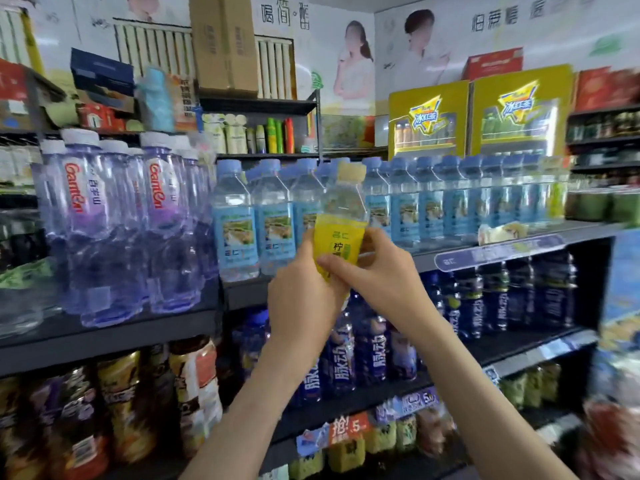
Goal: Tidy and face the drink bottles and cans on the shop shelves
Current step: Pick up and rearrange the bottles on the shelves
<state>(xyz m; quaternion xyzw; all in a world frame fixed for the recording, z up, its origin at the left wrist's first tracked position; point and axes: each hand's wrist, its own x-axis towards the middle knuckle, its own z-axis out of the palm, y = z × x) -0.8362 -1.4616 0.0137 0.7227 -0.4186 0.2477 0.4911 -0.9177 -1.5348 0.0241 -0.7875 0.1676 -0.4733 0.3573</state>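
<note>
The left hand (pixel 301 296) and right hand (pixel 377 271) cover the lower half of the yellow bottle (pixel 341 216), so its base and most of its label print are hidden. The bottle itself blocks part of the row of water bottles (pixel 235 230) behind it. Both forearms run off the bottom edge and hide parts of the dark bottles (pixel 341 358) a shelf lower. The jars (pixel 121 410) at lower left are smeared, their labels unreadable. The price strip (pixel 502 254) is too blurred to read. Red packs (pixel 609 434) at lower right are a blur, cut by the edge.
</note>
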